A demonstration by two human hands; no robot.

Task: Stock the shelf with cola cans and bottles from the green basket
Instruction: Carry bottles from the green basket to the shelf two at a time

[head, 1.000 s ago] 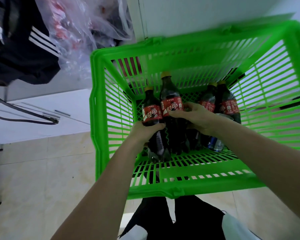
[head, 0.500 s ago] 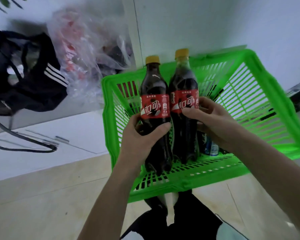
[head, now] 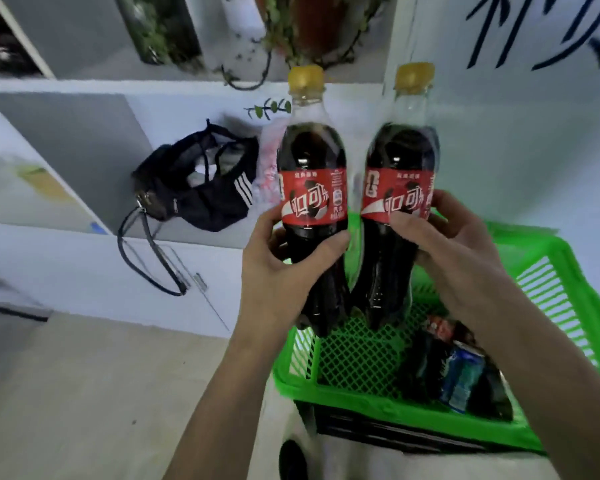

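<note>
Above the green basket (head: 371, 393), left hand (head: 284, 268) and right hand (head: 454, 258) each grasp one upright cola bottle (head: 312, 202), mid-body, probably for steady carrying to the shelf (head: 125, 86).

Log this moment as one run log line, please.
left hand: holds yellow-capped plastic cola bottle upright | right hand: holds second cola bottle upright | green plastic basket: blue can remains

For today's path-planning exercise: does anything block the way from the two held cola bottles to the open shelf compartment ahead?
Yes. A black bag lies in the shelf compartment just left of the bottles, filling its right part; its left part looks bare.
</note>
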